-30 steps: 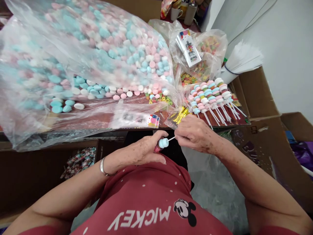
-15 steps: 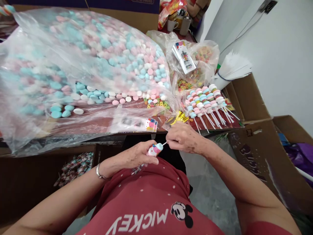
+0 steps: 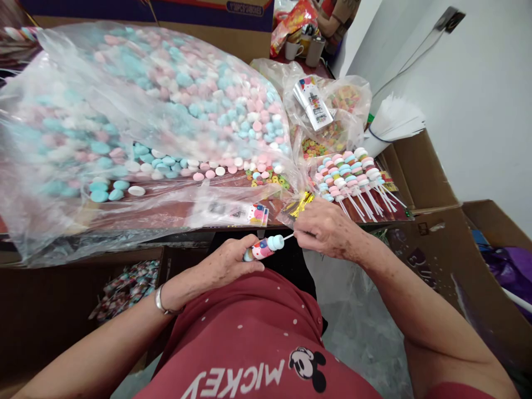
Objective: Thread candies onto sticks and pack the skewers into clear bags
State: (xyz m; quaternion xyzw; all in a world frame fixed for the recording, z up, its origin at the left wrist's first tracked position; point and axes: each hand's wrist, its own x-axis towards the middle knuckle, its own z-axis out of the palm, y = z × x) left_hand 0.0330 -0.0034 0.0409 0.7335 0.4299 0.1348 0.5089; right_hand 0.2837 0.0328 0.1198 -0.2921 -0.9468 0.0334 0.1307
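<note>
Over my lap, my left hand (image 3: 224, 261) is closed round a clear printed wrapper (image 3: 261, 249). A marshmallow skewer (image 3: 276, 242) sits partly inside it, its pale blue end sticking out toward the right. My right hand (image 3: 326, 228) pinches the skewer's thin white stick (image 3: 288, 236). Gold twist ties (image 3: 302, 204) lie just behind my right fingers. On the table beyond my right hand, several finished-looking marshmallow skewers (image 3: 348, 173) lie side by side with their sticks pointing toward me.
A big clear bag of pink, blue and white marshmallows (image 3: 183, 105) covers the table's left. Flat printed wrappers (image 3: 253, 214) lie at the front edge. White sticks (image 3: 397, 119) stand in a container. Below left, a box holds wrapped skewers (image 3: 131, 288); cardboard boxes (image 3: 432, 221) stand right.
My right hand has shifted a little right with the stick. More of the blue marshmallow end shows outside the wrapper, and the wrapper has turned slightly in my left hand.
</note>
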